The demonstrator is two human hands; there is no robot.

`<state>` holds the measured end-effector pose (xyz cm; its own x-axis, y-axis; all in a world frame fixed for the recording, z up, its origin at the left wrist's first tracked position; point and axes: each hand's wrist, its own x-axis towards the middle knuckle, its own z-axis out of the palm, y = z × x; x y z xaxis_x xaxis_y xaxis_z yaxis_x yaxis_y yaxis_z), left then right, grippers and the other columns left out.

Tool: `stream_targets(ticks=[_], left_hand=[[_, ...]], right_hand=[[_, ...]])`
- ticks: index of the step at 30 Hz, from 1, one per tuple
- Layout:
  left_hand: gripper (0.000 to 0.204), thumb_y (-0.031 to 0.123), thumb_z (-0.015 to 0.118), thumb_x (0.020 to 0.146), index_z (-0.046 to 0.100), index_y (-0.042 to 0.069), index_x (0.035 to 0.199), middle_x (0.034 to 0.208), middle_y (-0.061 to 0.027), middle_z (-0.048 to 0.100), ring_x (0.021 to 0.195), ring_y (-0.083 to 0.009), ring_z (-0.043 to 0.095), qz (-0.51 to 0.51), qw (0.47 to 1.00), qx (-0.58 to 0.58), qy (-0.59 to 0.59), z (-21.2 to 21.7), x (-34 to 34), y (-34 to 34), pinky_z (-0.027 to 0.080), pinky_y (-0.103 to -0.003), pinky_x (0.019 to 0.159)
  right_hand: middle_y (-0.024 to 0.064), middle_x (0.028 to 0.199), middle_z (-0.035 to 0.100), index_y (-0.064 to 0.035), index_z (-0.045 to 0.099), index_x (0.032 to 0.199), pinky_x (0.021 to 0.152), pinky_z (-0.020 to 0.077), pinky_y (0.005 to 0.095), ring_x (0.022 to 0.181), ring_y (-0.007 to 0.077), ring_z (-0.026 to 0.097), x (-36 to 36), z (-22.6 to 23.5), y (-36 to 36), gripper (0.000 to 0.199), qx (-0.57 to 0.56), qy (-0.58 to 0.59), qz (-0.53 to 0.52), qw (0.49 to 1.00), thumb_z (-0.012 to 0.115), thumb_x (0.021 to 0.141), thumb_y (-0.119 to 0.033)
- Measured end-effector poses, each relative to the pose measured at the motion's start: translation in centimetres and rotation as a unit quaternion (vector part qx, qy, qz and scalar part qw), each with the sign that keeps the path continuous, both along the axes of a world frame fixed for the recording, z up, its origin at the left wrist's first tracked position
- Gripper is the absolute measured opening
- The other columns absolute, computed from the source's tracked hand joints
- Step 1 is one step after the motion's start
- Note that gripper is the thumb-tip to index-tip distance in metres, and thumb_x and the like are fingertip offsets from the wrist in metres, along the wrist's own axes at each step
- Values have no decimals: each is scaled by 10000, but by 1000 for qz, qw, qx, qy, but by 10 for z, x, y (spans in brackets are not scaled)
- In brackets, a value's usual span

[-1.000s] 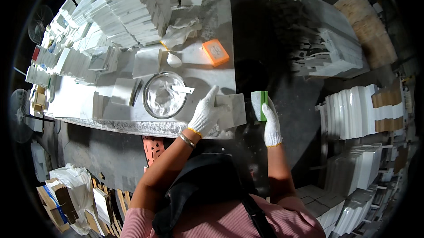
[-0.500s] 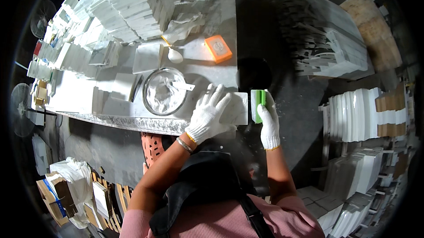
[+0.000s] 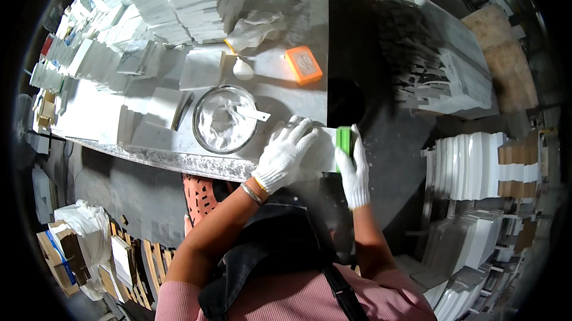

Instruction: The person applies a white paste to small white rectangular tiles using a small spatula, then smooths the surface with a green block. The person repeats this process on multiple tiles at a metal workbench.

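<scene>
My gloved left hand (image 3: 286,153) lies flat with fingers stretched out over a white marble tile (image 3: 325,151), pressing it at the table's right edge. Part of the tile is hidden under that hand; its right end sticks out past the table. My gloved right hand (image 3: 355,172) grips a green sanding block (image 3: 344,140), which is against the tile's right end. Left of my left hand stands a round clear bowl (image 3: 197,136) of white paste or powder, with a white flat scraper (image 3: 257,115) resting across its rim.
A white rubber bulb (image 3: 242,69), an orange box (image 3: 304,65) and a pale crumpled glove (image 3: 256,30) lie farther back on the marble table (image 3: 280,92). Tall stacks of tiles (image 3: 193,2) fill the back left. More slabs (image 3: 471,166) stand on racks to the right.
My right hand has brought the green sanding block left, from just off the tile's end onto it. My left hand stays flat on the tile. The view has shifted slightly.
</scene>
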<state>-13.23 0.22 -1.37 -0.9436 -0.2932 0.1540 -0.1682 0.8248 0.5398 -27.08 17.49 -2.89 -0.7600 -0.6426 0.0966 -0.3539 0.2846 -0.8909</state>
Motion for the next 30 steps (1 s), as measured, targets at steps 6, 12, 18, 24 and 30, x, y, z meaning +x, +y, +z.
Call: stream_targets(ticks=[6, 12, 18, 24, 30], left_hand=[[897, 521, 829, 714, 521, 86, 1436, 1540, -171, 433, 1463, -393, 355, 5, 1000, -2, 2, -4, 1, 0, 309, -593, 1176], [892, 525, 822, 721, 522, 88, 1438, 1549, -172, 426, 1466, -398, 353, 5, 1000, 12, -10, 1, -2, 2, 310, -588, 1176], [888, 522, 828, 715, 530, 87, 1428, 1557, -172, 422, 1462, -407, 362, 13, 1000, 10, 3, -6, 2, 1, 315, -579, 1173], [893, 515, 835, 708, 529, 82, 1427, 1546, -167, 428, 1460, -395, 363, 1, 1000, 12, -13, 5, -2, 2, 310, -587, 1179], [910, 500, 851, 684, 529, 86, 1428, 1536, -163, 435, 1452, -387, 371, 12, 1000, 1, 8, -3, 0, 0, 314, -576, 1179]], right_hand=[[164, 1518, 497, -27, 361, 1572, 1070, 451, 337, 1311, 210, 538, -14, -13, -4, 660, -31, -144, 7, 989, 637, 1016, -251], [211, 1364, 597, -51, 412, 1546, 1015, 498, 368, 1185, 307, 633, -12, -5, -12, 655, 43, 58, -20, 997, 687, 984, -245], [230, 1398, 576, -27, 410, 1543, 994, 515, 399, 1185, 345, 630, 3, 6, 5, 673, 3, 115, 48, 992, 694, 968, -231], [140, 1426, 582, -20, 394, 1551, 1037, 456, 298, 1223, 179, 582, -30, -21, -15, 655, -48, -142, -1, 989, 657, 1010, -279], [85, 1462, 539, -69, 369, 1580, 1085, 415, 317, 1279, 171, 536, -9, 8, 2, 684, -106, -264, -17, 958, 632, 1003, -322]])
